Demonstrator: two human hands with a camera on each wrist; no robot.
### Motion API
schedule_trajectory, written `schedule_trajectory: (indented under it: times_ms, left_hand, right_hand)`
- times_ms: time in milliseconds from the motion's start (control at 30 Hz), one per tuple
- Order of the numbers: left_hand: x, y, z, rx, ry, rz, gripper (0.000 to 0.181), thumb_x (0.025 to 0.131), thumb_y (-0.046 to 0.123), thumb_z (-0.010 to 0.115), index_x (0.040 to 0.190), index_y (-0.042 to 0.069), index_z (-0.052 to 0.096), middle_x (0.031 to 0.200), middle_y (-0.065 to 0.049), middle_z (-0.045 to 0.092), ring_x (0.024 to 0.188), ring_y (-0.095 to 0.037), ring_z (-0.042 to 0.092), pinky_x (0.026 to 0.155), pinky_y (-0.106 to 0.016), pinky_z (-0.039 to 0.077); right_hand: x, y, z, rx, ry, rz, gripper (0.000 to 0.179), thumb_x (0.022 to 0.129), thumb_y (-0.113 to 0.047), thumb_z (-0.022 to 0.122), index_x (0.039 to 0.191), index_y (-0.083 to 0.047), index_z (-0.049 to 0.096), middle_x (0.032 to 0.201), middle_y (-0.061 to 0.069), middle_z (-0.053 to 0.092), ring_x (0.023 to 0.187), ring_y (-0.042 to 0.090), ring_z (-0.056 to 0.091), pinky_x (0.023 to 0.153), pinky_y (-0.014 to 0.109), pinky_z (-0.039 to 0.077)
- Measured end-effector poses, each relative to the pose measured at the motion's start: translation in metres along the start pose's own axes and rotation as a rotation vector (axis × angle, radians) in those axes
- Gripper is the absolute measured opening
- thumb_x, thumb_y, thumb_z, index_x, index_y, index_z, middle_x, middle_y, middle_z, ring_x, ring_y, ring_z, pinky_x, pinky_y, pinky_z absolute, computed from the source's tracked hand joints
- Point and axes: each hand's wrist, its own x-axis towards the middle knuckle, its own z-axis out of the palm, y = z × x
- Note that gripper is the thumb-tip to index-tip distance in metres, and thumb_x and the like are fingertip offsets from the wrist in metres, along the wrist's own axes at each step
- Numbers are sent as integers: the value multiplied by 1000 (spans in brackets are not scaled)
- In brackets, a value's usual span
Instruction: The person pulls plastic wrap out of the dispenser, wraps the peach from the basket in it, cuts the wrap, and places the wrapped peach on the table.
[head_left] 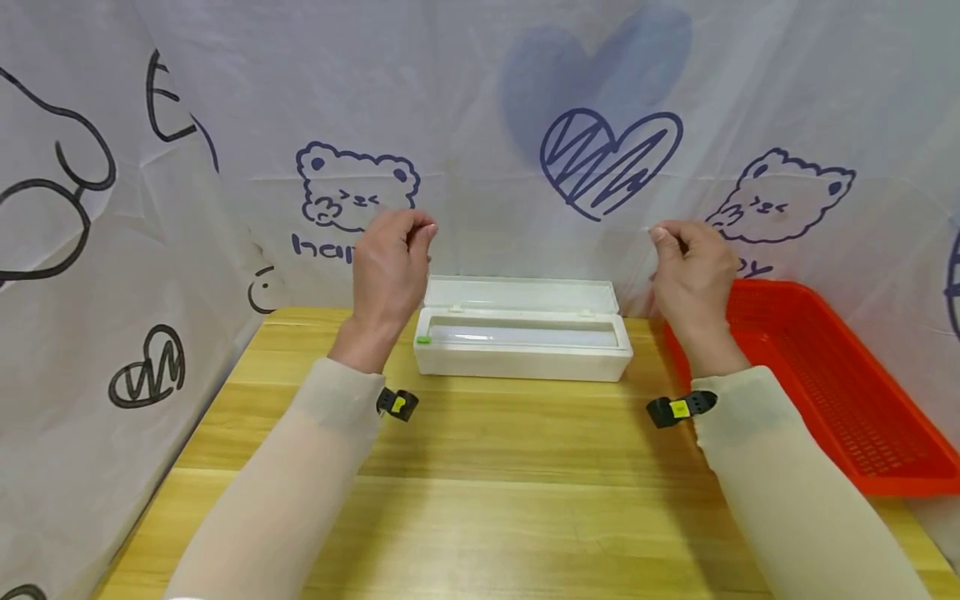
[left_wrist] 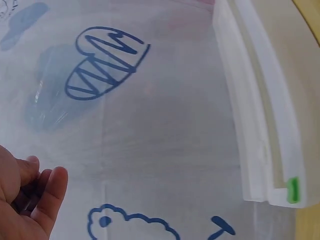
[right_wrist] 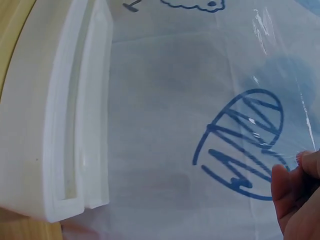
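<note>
Both hands are raised above the table, apart from each other. A clear sheet of cling film (right_wrist: 306, 112) shows by its glints in the right wrist view; its full outline is hard to see. My right hand (head_left: 693, 267) pinches an edge of it between thumb and fingertips. On the other side, my left hand (head_left: 390, 267) has thumb and forefinger pressed together on the film, which barely shows there. Between and beyond the hands stands a white cling film dispenser (head_left: 525, 364), its lid (head_left: 521, 293) raised. A pale roll (head_left: 525, 336) lies inside, and a green slider (head_left: 423, 340) sits at its left end.
A red plastic basket (head_left: 825, 392) stands on the right of the wooden table (head_left: 480, 517). White curtains with drawn hearts and bears (head_left: 480, 100) hang behind the table and along its left side.
</note>
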Motion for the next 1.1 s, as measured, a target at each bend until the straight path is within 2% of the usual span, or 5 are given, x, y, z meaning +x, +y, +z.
schedule_trajectory:
  times_ms: [167, 300, 400, 667, 1100]
  left_hand:
    - [0, 14, -13, -57, 47, 27, 19, 106, 16, 64, 108, 1, 75, 99, -15, 67, 81, -23, 72, 74, -31, 61]
    - [-1, 23, -22, -98, 90, 66, 19, 106, 14, 65, 107, -2, 74, 99, -15, 66, 80, -22, 71, 73, -29, 61]
    - [-3, 28, -27, -121, 128, 103, 19, 105, 14, 65, 106, -3, 74, 97, -16, 65, 79, -21, 71, 72, -22, 58]
    - [-10, 42, -44, -178, 203, 197, 24, 106, 17, 65, 105, -4, 75, 96, -18, 66, 75, -21, 73, 71, -11, 53]
    - [-22, 71, -70, -325, 331, 220, 21, 102, 14, 70, 97, -5, 76, 91, -18, 66, 73, -20, 72, 69, -16, 55]
  right_hand:
    - [-2, -9, -11, 100, 72, -46, 34, 108, -31, 60, 121, -5, 77, 100, 6, 60, 65, -5, 53, 67, 4, 45]
    - [-5, -16, -20, 166, 76, -50, 33, 108, -31, 60, 122, -6, 76, 93, -10, 54, 67, -2, 57, 70, 6, 50]
    - [-7, -21, -26, 245, 72, -33, 32, 107, -29, 62, 123, -5, 75, 93, -15, 54, 70, 2, 62, 72, 9, 53]
    - [-16, -36, -39, 466, 127, -45, 21, 105, -18, 65, 116, -6, 78, 86, -4, 61, 74, 9, 67, 74, 16, 59]
    - [-35, -58, -60, 751, 249, -194, 13, 102, -5, 68, 105, 2, 78, 87, 3, 67, 71, 12, 73, 82, 22, 60]
